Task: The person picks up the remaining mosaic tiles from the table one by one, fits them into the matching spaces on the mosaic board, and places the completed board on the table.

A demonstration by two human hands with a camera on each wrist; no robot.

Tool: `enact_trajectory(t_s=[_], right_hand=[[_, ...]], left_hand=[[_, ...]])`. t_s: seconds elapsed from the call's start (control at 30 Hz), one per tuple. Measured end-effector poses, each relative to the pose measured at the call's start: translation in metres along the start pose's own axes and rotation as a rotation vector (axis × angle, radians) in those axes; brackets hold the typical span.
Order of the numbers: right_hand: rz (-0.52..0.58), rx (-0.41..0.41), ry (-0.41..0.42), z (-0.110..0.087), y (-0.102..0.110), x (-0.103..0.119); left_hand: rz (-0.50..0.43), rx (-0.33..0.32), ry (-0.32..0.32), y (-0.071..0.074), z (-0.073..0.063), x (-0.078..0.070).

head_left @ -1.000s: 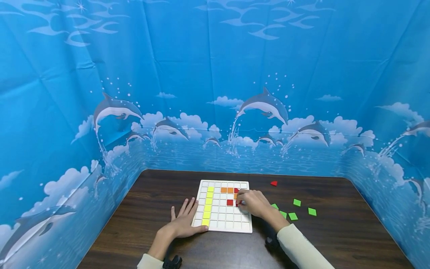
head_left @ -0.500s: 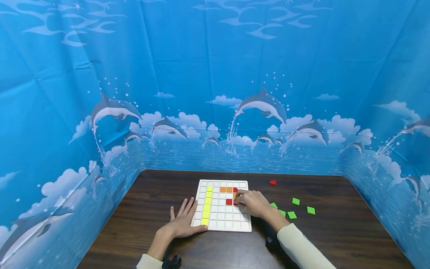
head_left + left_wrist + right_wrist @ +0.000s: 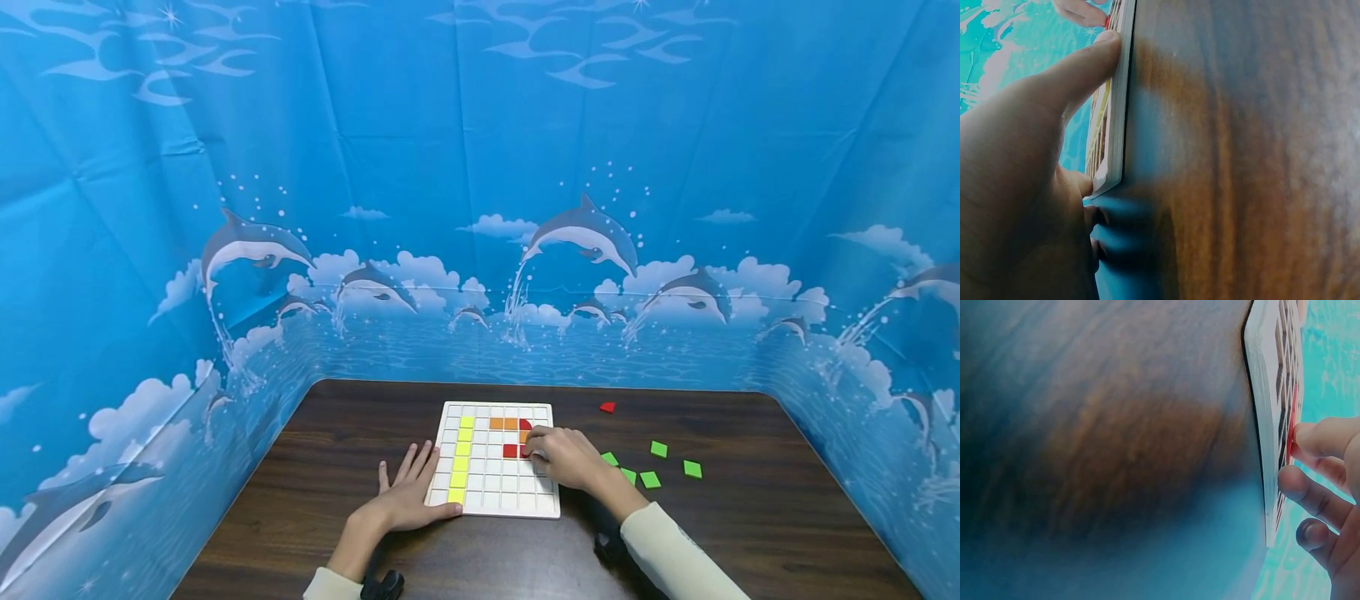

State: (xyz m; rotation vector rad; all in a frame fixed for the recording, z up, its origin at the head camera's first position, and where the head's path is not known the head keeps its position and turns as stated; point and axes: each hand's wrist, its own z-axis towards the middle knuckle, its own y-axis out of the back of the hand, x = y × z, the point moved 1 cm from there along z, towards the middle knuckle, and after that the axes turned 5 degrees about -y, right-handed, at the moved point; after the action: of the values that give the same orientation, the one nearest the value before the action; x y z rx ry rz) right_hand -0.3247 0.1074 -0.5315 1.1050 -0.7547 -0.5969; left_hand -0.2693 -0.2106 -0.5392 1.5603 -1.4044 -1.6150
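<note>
A white grid board [image 3: 495, 483] lies on the table, with a column of yellow tiles [image 3: 462, 449] at its left. Toward its upper right are orange tiles [image 3: 503, 423], a red quarter-round tile [image 3: 525, 424] and a red square tile [image 3: 510, 451]. My left hand [image 3: 405, 497] is spread at the board's left side, its thumb resting on the near left corner. With bent fingers, my right hand [image 3: 567, 457] pinches another red tile [image 3: 523, 451] down on the board, partly hidden by the fingertips. In the right wrist view, thumb and fingertips meet at the red edge.
Several green tiles [image 3: 692, 469] lie loose on the dark wooden table [image 3: 750, 533], right of the board and some close by the right wrist. A loose red piece [image 3: 607, 407] sits farther back. A blue dolphin-print curtain [image 3: 420, 208] surrounds the table's far sides.
The right fingers have shifted slightly toward the near side, so more of the red quarter-round tile shows. The left hand keeps its place on the board; the head view drifts a little.
</note>
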Motion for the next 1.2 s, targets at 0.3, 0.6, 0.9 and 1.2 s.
enact_trajectory(t_s=[0.3, 0.6, 0.9, 1.2], right_hand=[[0.008, -0.008, -0.01, -0.005, 0.005, -0.001], [0.034, -0.052, -0.126, -0.007, 0.012, -0.017], [0.06, -0.105, -0.245, -0.008, 0.022, -0.04], [0.066, -0.14, -0.317, -0.011, 0.032, -0.064]], left_hand=[[-0.046, -0.031, -0.041, -0.006, 0.001, 0.005], [-0.006, -0.006, -0.013, -0.006, 0.003, 0.006], [-0.018, -0.008, -0.009, -0.002, 0.001, 0.002], [-0.04, -0.037, -0.053, -0.012, 0.007, 0.014]])
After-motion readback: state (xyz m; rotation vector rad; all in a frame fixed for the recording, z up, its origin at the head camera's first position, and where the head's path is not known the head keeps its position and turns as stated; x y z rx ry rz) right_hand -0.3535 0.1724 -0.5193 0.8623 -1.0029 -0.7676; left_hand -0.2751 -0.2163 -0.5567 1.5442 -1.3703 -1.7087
